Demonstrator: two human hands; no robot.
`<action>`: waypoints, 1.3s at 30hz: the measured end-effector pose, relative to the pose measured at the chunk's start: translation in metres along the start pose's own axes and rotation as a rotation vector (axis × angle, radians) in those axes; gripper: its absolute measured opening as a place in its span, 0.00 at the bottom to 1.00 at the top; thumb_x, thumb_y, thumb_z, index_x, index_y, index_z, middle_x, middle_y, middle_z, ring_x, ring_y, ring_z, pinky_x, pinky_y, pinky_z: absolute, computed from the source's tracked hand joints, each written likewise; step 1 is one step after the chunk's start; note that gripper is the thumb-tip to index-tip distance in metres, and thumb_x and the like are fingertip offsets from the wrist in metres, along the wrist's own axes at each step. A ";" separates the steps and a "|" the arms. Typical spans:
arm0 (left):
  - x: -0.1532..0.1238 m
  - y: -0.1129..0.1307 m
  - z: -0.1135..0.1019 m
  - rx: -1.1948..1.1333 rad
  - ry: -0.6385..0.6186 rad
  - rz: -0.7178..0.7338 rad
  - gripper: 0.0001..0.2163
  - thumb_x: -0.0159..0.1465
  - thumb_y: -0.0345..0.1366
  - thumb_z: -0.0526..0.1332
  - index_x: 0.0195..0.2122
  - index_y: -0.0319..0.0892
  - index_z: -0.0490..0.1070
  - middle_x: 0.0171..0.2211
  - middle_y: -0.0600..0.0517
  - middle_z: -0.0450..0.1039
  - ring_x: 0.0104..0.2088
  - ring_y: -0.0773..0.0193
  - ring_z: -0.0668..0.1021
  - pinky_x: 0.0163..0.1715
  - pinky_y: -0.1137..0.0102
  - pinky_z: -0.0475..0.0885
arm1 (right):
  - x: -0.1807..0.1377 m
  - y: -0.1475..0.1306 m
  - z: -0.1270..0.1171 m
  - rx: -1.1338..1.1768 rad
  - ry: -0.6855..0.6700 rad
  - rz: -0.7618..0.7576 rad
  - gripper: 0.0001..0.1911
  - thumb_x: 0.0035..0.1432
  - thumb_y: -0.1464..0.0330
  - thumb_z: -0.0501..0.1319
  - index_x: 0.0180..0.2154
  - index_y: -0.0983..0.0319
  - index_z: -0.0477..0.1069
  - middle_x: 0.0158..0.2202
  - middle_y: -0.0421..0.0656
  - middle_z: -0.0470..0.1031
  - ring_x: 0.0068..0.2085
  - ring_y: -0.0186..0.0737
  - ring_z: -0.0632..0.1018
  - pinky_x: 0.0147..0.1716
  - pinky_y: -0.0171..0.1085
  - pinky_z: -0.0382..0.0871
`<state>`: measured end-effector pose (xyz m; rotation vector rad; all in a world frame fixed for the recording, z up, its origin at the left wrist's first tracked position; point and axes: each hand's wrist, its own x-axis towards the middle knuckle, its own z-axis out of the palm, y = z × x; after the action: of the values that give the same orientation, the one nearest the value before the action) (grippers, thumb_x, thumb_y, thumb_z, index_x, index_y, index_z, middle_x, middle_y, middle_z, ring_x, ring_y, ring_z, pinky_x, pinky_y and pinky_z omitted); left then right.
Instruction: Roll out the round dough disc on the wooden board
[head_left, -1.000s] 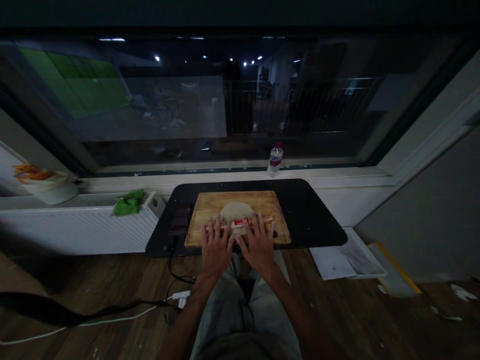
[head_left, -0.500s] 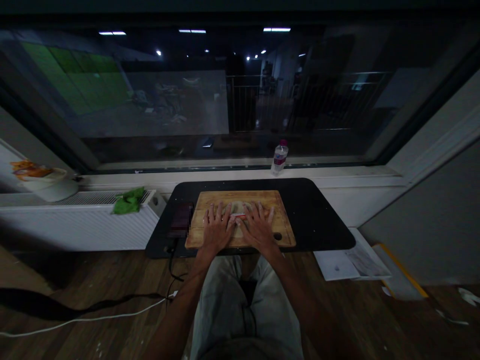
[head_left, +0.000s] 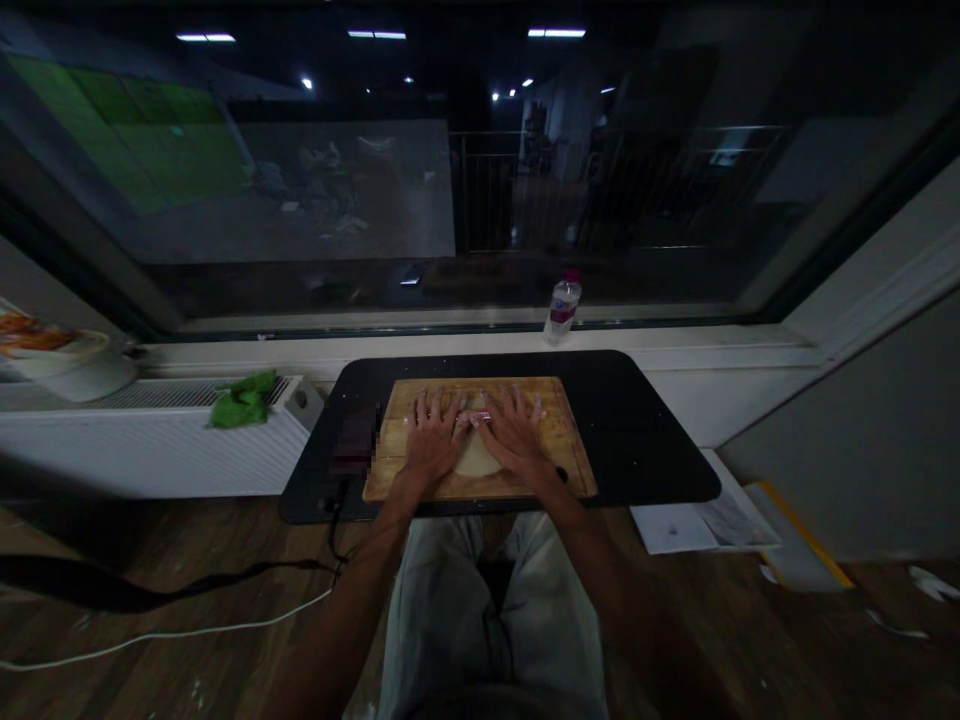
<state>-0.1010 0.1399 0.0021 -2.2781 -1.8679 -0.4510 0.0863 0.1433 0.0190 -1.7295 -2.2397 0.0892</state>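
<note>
A wooden cutting board point(head_left: 570, 455) lies on a small black table point(head_left: 645, 440). On it sits a flat pale disc of dough point(head_left: 478, 460). A rolling pin with a red and white label point(head_left: 478, 417) lies across the far part of the dough, mostly covered by my hands. My left hand point(head_left: 431, 435) presses flat on its left half with fingers stretched out. My right hand point(head_left: 512, 432) lies flat on the right half, fingers spread too. Both palms rest on top of the pin without wrapping round it.
A water bottle point(head_left: 562, 310) stands on the window sill behind the table. A green cloth point(head_left: 241, 400) lies on the white radiator, with a bowl point(head_left: 64, 360) further left. Papers point(head_left: 697, 525) lie on the wooden floor at right, and cables point(head_left: 172, 600) run at left.
Both hands have rolled the pin away from me across the dough, from the near edge to its far part. More dough now shows on the near side of my hands.
</note>
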 end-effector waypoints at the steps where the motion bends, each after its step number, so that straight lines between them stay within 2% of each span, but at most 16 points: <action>1: 0.002 -0.001 0.000 0.005 -0.005 0.002 0.27 0.82 0.47 0.49 0.80 0.49 0.63 0.78 0.41 0.66 0.79 0.38 0.62 0.76 0.39 0.59 | 0.002 0.000 0.000 0.002 -0.008 0.003 0.33 0.82 0.48 0.49 0.78 0.53 0.63 0.82 0.52 0.57 0.81 0.62 0.55 0.78 0.72 0.37; 7: 0.013 -0.004 0.000 0.020 -0.034 -0.018 0.27 0.82 0.47 0.48 0.79 0.50 0.64 0.79 0.42 0.63 0.78 0.37 0.64 0.75 0.41 0.61 | 0.015 0.003 -0.002 0.011 -0.053 0.018 0.32 0.83 0.50 0.48 0.78 0.53 0.65 0.81 0.50 0.59 0.81 0.59 0.55 0.79 0.70 0.35; 12: 0.042 -0.007 -0.002 0.008 -0.068 -0.061 0.28 0.83 0.47 0.48 0.81 0.46 0.61 0.79 0.39 0.63 0.78 0.36 0.64 0.74 0.40 0.63 | 0.040 0.006 -0.003 0.011 -0.084 0.043 0.30 0.83 0.50 0.48 0.76 0.52 0.67 0.83 0.49 0.57 0.82 0.61 0.53 0.78 0.71 0.37; 15: 0.058 -0.011 -0.002 -0.009 -0.116 -0.074 0.28 0.83 0.47 0.49 0.81 0.45 0.60 0.78 0.39 0.65 0.78 0.37 0.64 0.73 0.41 0.64 | 0.052 0.008 -0.004 0.010 -0.096 0.052 0.31 0.84 0.49 0.46 0.76 0.52 0.68 0.81 0.49 0.61 0.81 0.61 0.55 0.78 0.71 0.40; 18: 0.062 -0.013 -0.001 -0.035 -0.144 -0.054 0.27 0.83 0.46 0.48 0.80 0.45 0.62 0.75 0.40 0.69 0.75 0.39 0.68 0.71 0.41 0.66 | 0.052 0.007 -0.003 0.006 -0.074 0.034 0.31 0.84 0.50 0.45 0.72 0.53 0.73 0.76 0.49 0.70 0.79 0.60 0.61 0.77 0.67 0.45; 21: 0.051 -0.015 0.001 -0.054 -0.124 0.006 0.25 0.83 0.45 0.47 0.74 0.47 0.71 0.72 0.42 0.73 0.70 0.41 0.72 0.68 0.41 0.67 | 0.039 0.003 -0.001 0.000 -0.004 0.005 0.28 0.84 0.53 0.46 0.66 0.54 0.79 0.71 0.48 0.76 0.75 0.58 0.66 0.77 0.66 0.46; 24: 0.029 -0.015 -0.002 -0.047 -0.086 0.036 0.24 0.83 0.46 0.46 0.69 0.50 0.76 0.69 0.42 0.76 0.63 0.41 0.76 0.67 0.42 0.67 | 0.019 -0.001 0.002 0.014 0.051 0.005 0.24 0.84 0.59 0.49 0.62 0.55 0.81 0.69 0.48 0.78 0.74 0.57 0.68 0.78 0.66 0.43; 28: -0.002 -0.011 -0.011 -0.033 -0.026 0.093 0.23 0.83 0.46 0.47 0.69 0.49 0.75 0.65 0.42 0.77 0.61 0.42 0.75 0.69 0.43 0.64 | -0.010 -0.005 0.006 0.044 0.118 -0.017 0.22 0.84 0.60 0.51 0.66 0.56 0.77 0.66 0.50 0.80 0.68 0.56 0.72 0.77 0.66 0.43; 31: -0.018 -0.007 -0.015 -0.054 0.013 0.092 0.22 0.83 0.46 0.48 0.69 0.50 0.75 0.60 0.43 0.80 0.61 0.43 0.74 0.70 0.44 0.62 | -0.027 -0.008 0.008 0.032 0.180 -0.044 0.23 0.84 0.60 0.51 0.70 0.56 0.73 0.66 0.52 0.79 0.69 0.56 0.72 0.77 0.67 0.41; 39: -0.045 0.001 -0.017 -0.026 0.094 0.063 0.21 0.82 0.45 0.51 0.68 0.48 0.76 0.62 0.42 0.78 0.65 0.42 0.74 0.72 0.45 0.61 | -0.055 -0.015 0.011 0.014 0.270 -0.046 0.23 0.83 0.59 0.52 0.69 0.57 0.75 0.63 0.52 0.80 0.68 0.57 0.71 0.76 0.67 0.43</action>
<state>-0.1099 0.0926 0.0036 -2.2831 -1.7510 -0.5656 0.0813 0.0878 0.0008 -1.5762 -2.0747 -0.1303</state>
